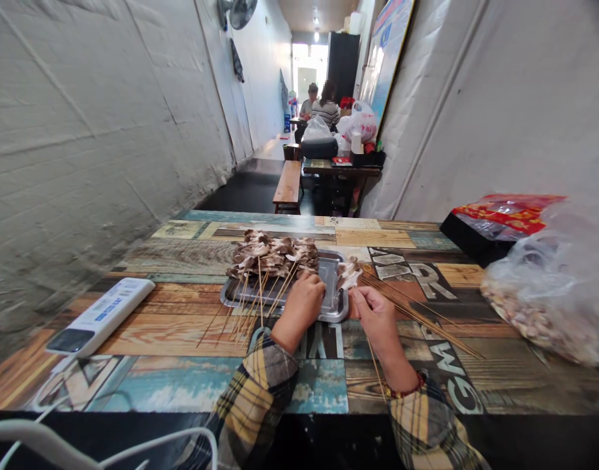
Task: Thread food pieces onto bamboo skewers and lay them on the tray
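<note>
My right hand (379, 321) pinches a thin bamboo skewer (376, 365) just below the oyster mushroom pieces (349, 274) threaded on its tip. The skewer's bare end slants down past my wrist. To the left, my left hand (302, 301) rests at the right end of a pile of mushroom skewers (275, 256), its fingers curled in; what they hold, if anything, is hidden. Those skewers lie on a metal tray (339, 314), their sticks jutting over its near edge. Several bare bamboo skewers (421, 318) lie on the table, right of my right hand.
On the right stand a clear plastic bag of pale pieces (534, 307) and a black box (473, 236) with red packaging. A white device (104, 316) with a cable (172, 436) lies at left. Beyond the patterned table (182, 326) are a bench (288, 181) and two seated people (325, 108).
</note>
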Demonstrator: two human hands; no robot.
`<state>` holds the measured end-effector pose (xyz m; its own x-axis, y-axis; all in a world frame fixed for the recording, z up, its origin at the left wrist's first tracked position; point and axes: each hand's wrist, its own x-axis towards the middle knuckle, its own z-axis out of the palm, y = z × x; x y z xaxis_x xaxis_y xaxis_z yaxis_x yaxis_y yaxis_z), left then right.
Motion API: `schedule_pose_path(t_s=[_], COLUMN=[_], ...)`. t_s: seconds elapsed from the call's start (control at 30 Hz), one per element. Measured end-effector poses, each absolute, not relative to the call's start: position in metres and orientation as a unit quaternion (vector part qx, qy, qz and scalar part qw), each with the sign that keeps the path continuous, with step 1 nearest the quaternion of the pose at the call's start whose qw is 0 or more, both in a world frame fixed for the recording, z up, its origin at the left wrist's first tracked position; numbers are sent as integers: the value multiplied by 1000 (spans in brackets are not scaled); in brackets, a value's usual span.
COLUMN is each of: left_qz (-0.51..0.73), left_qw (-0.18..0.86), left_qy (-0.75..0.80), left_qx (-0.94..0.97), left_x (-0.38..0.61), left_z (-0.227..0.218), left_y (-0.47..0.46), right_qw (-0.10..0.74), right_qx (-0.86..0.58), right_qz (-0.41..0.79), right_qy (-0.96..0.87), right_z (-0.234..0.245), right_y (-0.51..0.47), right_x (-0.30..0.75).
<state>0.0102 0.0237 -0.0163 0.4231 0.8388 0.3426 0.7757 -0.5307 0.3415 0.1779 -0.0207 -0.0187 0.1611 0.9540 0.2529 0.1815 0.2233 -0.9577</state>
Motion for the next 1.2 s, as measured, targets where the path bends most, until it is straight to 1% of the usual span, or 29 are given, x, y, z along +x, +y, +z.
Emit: schedule_pose_path(t_s=[0.1,0.2,0.27,0.33,0.43,0.5,0.6,0.77,1.0,1.2], left_qz=[251,327,419,498,555,583,610,625,623,612], left_qw=[101,182,271,386,548,604,638,658,663,641], left_qy=[464,472,479,477,428,385,347,324,310,352], left_qx=[843,798,722,613,457,383,317,267,276,300], left_x=[12,13,14,14,14,14,13,11,9,11], left_z=[-18,-18,-16,-12,-5,-1,4,7,7,11], left_y=[24,26,28,29,29,28,26,26,26,22], right_qw=[560,560,561,560,544,524,493,448,433,422], right_qx=[-519,-516,-512,-501,-484,-478,-471,-478,-474,-470], right_qz=[348,351,354,364,390,401,405,392,377,378], right_qy=[-544,-544,-546,-550,-564,-580,-609,-646,-668,-677], right_z=[-17,-15,-15,-15,-16,-16,-16,-16,-13,-13], right_y=[-21,-22,-22,-23,-24,-26,-28,-29,-31,-31], right_x=[178,178,178,178,178,178,178,178,177,175])
